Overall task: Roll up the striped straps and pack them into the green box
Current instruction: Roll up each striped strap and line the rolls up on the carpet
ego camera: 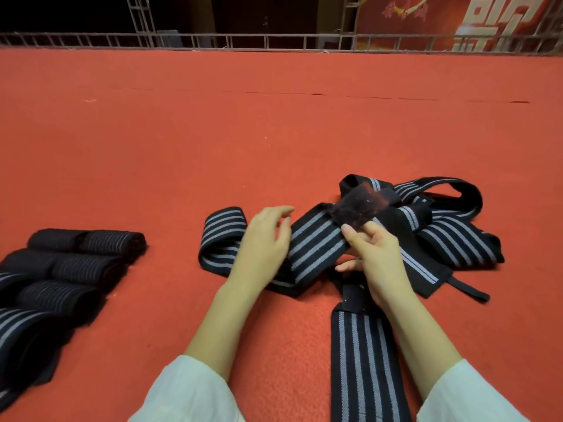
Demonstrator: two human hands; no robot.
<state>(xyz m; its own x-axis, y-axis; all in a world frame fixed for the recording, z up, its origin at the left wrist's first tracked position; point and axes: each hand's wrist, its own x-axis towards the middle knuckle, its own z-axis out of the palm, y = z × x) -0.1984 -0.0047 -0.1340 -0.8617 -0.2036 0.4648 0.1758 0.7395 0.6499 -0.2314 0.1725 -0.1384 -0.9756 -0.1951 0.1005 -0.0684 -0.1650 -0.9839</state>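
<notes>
1. The right hand [374, 257] pinched a dark fuzzy end patch [356, 208] between thumb and fingertips, and the patch stood up just above that hand, flecked with red lint.
2. The left hand [262, 242] was released, with its fingers loose and slightly bent and nothing in its grasp. It hung over a looped striped strap [316, 242] that ran between the two hands; whether the palm touched the strap could not be told.
3. The loose striped straps [441, 226], black with grey lines, lay tangled in a heap just beyond and to the right of the right hand, crossing over one another.
4. One flat striped strap [362, 360] ran from under the right wrist back toward the person, beside the right forearm.
5. The rolled straps [76, 263] lay side by side in a row well to the left of the left hand.
6. Everything rested on a red carpet [274, 132].
7. Pale sleeves [189, 391] covered both forearms near the elbows.
8. A metal railing [243, 42] ran along the carpet's far edge, well beyond both hands.
</notes>
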